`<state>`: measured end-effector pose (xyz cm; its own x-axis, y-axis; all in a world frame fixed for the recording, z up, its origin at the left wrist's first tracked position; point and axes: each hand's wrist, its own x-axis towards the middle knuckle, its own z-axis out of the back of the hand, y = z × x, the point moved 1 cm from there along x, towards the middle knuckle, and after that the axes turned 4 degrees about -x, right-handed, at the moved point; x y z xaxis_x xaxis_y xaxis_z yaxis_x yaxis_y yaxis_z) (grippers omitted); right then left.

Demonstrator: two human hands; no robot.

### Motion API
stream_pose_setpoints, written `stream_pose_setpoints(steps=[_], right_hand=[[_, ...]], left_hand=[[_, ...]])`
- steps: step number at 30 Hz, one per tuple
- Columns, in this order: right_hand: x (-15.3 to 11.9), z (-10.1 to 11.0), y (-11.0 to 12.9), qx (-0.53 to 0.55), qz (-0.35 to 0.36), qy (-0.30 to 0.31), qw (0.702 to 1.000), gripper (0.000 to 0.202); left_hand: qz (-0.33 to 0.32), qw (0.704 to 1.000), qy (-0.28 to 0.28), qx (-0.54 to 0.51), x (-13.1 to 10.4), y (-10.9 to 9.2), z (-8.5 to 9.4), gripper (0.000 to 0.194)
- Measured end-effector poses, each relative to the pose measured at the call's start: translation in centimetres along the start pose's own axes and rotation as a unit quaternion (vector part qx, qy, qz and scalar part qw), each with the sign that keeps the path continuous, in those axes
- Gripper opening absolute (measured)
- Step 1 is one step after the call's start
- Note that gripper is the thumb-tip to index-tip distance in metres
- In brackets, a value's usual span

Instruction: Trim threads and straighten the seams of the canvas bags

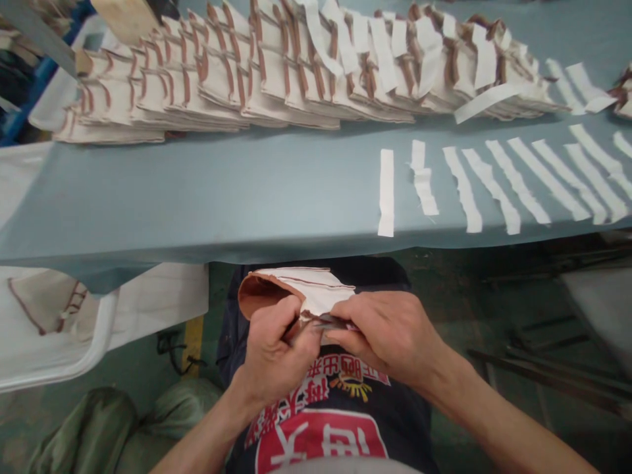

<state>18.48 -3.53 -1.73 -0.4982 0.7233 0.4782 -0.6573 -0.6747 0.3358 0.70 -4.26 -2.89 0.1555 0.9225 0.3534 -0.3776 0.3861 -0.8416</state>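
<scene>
Over my lap, in the head view, I hold a sewn cream fabric piece (318,289) with a brown lining, its open end curling to the left. My left hand (281,339) is closed on its near edge, thumb and fingers pinched together. From the right, my right hand (390,326) is wrapped round small metal thread snips (332,322), whose blades point at the same edge. Most of the snips are hidden in the fingers. The blade tips lie close to my left fingertips; whether they touch the fabric I cannot tell.
Along the back of the blue-covered table (222,191) runs a long row of similar cream pieces (217,79). Several white strips (386,191) lie at the right. Below left stand a white-rimmed bin (101,336) and a green sack (89,428).
</scene>
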Motion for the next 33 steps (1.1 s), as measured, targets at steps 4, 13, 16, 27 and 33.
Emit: stream_pose_setpoints(steps=[4, 13, 16, 27, 33], right_hand=[[-0.3, -0.3, -0.2, 0.017, -0.014, -0.007, 1.000, 0.053], [-0.2, -0.4, 0.4, 0.073, -0.084, 0.022, 0.994, 0.043], [-0.1, -0.3, 0.5, 0.106, -0.113, 0.039, 0.987, 0.036], [-0.6, -0.7, 0.8, 0.164, -0.149, 0.058, 0.973, 0.028], [-0.9, -1.3, 0.5, 0.120, -0.123, 0.042, 0.984, 0.033]], left_hand=[[0.024, 1.000, 0.015, -0.008, 0.3, -0.5, 0.1, 0.026], [0.054, 0.998, 0.021, -0.030, -0.2, 0.0, 0.0, 0.032], [0.067, 0.997, 0.031, -0.037, -0.2, 0.1, 0.0, 0.032], [0.106, 0.990, 0.044, -0.081, -0.5, 0.5, 0.1, 0.031], [0.135, 0.985, 0.054, -0.093, -0.7, 0.5, 0.3, 0.031]])
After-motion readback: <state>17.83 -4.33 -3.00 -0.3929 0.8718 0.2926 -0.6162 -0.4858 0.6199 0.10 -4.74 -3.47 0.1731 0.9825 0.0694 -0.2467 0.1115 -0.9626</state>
